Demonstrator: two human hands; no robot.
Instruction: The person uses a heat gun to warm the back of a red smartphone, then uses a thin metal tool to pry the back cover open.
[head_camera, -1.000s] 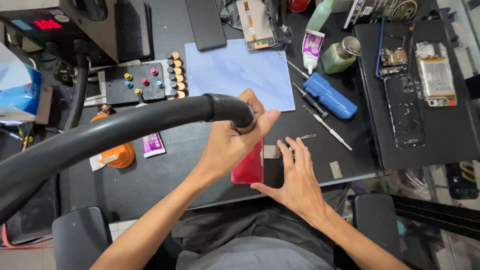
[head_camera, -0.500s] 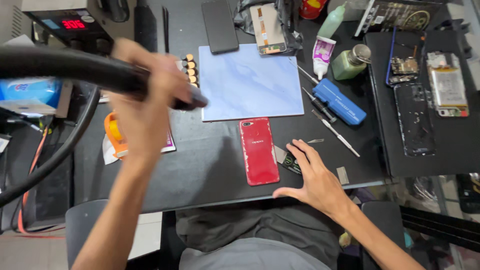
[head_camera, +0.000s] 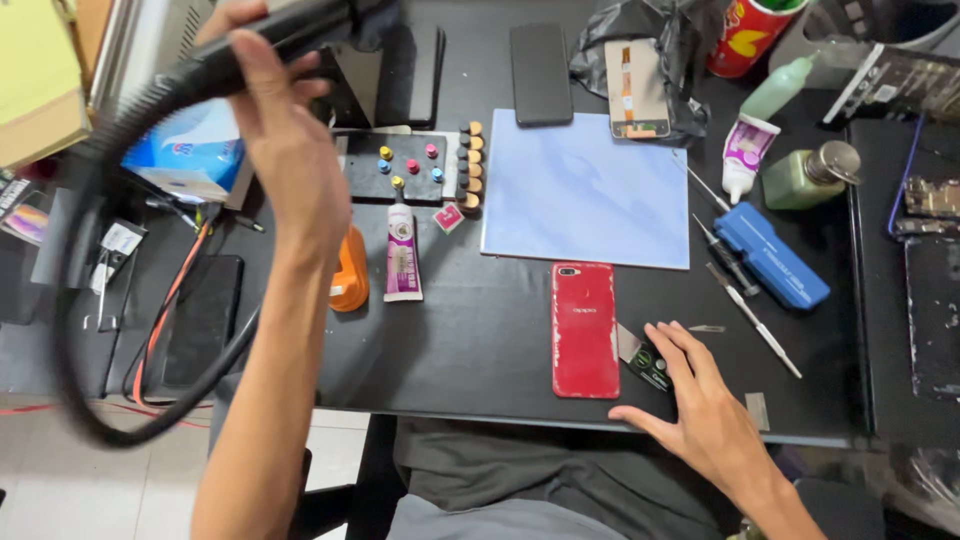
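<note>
At upper left, the left hand (head_camera: 290, 150) is clamped around a black hose (head_camera: 90, 260); the right hand (head_camera: 705, 410) rests open on the counter (head_camera: 470, 340) beside a red phone (head_camera: 585, 328).

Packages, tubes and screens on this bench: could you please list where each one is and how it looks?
Tissue pack: far left, blue and white, soft.
Glue tube: centre-left, white and purple, lying flat.
Second tube: upper right, white and purple.
Can: top edge, red and yellow.
Dark phone: top centre, black screen.
Red phone: front centre, face down.

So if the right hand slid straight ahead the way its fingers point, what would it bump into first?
Probably the small dark card already at the right hand's fingertips, then the red phone just beyond; exact direction is hard to judge.
</note>
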